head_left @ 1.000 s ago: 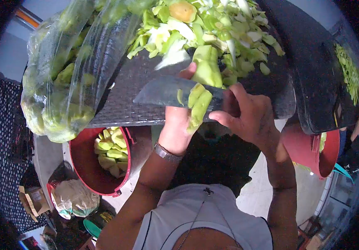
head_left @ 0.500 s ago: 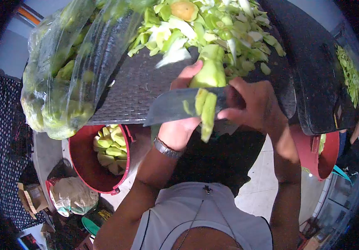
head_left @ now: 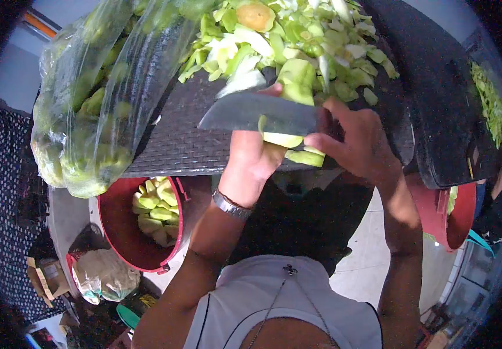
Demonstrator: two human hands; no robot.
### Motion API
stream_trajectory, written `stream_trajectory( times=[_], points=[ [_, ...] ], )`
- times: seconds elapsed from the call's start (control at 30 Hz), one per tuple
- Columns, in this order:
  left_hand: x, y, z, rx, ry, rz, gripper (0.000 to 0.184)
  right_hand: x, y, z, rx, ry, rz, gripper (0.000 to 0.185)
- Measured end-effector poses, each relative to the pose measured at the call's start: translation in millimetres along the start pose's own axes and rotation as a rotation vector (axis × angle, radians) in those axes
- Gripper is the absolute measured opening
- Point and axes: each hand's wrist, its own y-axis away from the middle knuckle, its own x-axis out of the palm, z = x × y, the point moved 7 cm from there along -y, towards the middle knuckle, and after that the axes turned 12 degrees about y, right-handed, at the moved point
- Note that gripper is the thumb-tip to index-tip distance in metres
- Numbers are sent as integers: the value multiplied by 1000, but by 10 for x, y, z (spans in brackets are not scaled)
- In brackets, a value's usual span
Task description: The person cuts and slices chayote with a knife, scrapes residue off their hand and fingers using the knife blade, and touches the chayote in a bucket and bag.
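My left hand (head_left: 255, 152) is wrapped around a pale green, partly pared chayote (head_left: 296, 78), its fingers mostly hidden behind a broad knife (head_left: 251, 111). In my right hand (head_left: 355, 139) is the knife's handle, with the dark blade pointing left across the chayote. A cut slice (head_left: 283, 139) shows just under the blade, and another green strip (head_left: 306, 157) hangs below it near the table edge. Beyond my hands, a heap of peelings (head_left: 315, 41) lies on the dark woven tabletop (head_left: 190, 128).
A clear plastic bag (head_left: 82, 116) of green produce bulges over the table's left edge. Below stands a red bucket (head_left: 108, 227) with pale pieces inside. Another red bucket (head_left: 460, 218) is at right, beside a black chair-like surface (head_left: 443, 104). A filled sack (head_left: 105, 273) sits lower left.
The knife has moved up and left over the chayote, its blade more level. Strips that clung to the blade now sit lower, and a fresh pale slice shows beneath it.
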Motion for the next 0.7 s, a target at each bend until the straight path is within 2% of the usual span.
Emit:
stream_trajectory(
  times=[0.1, 0.2, 0.27, 0.3, 0.37, 0.5, 0.53, 0.57, 0.6, 0.7],
  points=[
    [17, 101, -36, 90, -12, 21, 27, -44, -25, -51, -63, 89, -56, 53],
    [12, 97, -50, 149, -30, 19, 37, -73, -54, -114, -108, 156, -89, 55],
    [150, 169, -60, 76, -156, -43, 39, -172, -166, -527, 105, 273, -188, 54],
    [238, 190, -80, 36, -182, 70, 46, -239, -170, -724, 208, 334, -244, 54],
    [284, 236, -131, 13, -160, 82, 47, -260, -95, -910, 137, 329, -244, 54],
    [210, 187, -84, 61, -54, 84, 45, -131, 5, -324, 68, 111, -192, 53],
    [195, 174, -63, 90, -12, 97, 44, -88, 8, -177, 30, 60, -120, 52],
    [170, 142, -100, 191, -202, 40, 39, -49, 13, -44, -8, 7, -48, 51],
    [203, 114, -58, 141, -119, 75, 36, -14, 16, 51, -47, -49, 24, 51],
    [26, 96, -68, 186, -64, 33, 38, -32, -35, 41, -89, -9, -6, 52]
  ],
)
